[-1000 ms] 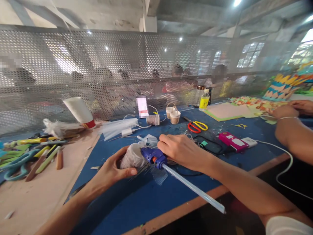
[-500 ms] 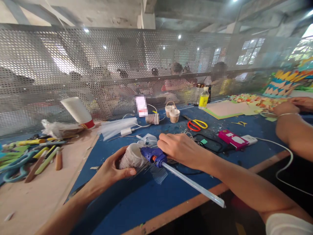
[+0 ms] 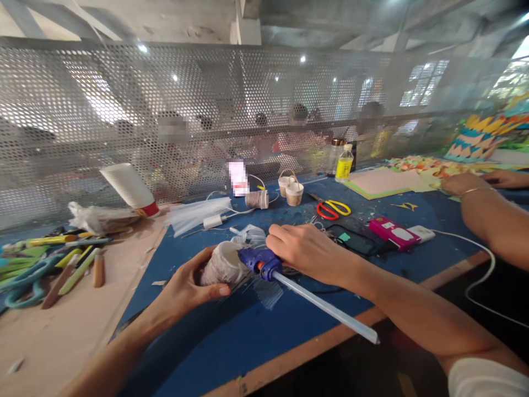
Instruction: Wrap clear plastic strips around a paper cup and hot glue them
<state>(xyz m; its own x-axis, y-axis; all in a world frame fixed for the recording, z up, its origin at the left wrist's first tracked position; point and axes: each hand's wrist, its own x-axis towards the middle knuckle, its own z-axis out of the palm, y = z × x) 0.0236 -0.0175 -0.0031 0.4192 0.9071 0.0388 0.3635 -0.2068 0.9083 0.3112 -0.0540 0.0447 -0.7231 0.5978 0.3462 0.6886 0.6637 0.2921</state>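
Observation:
My left hand point(image 3: 193, 286) is wrapped round a white paper cup point(image 3: 225, 263) whose side is covered with pale twine; the cup is tilted with its mouth up. In my right hand point(image 3: 301, 246) is a dark blue glue gun point(image 3: 260, 261), its nozzle end at the cup's rim. A long clear glue stick point(image 3: 326, 306) juts from its back toward me. Whether the nozzle touches the cup I cannot tell. Behind the hands lie a spool of twine point(image 3: 257, 199) and two small joined cups point(image 3: 293, 193) with a thin handle.
Scissors with red and yellow handles point(image 3: 333, 209), a magenta box point(image 3: 393, 234) and a yellow-labelled bottle point(image 3: 344, 164) are on the blue table point(image 3: 198, 353). Stacked paper cups point(image 3: 129, 187) lean at left, near several tools point(image 3: 61, 275). Another person's arm point(image 3: 491, 212) reaches in from the right.
My hands, the cup and the glue gun stay almost in place. The other person's hands at the right have shifted slightly to the left.

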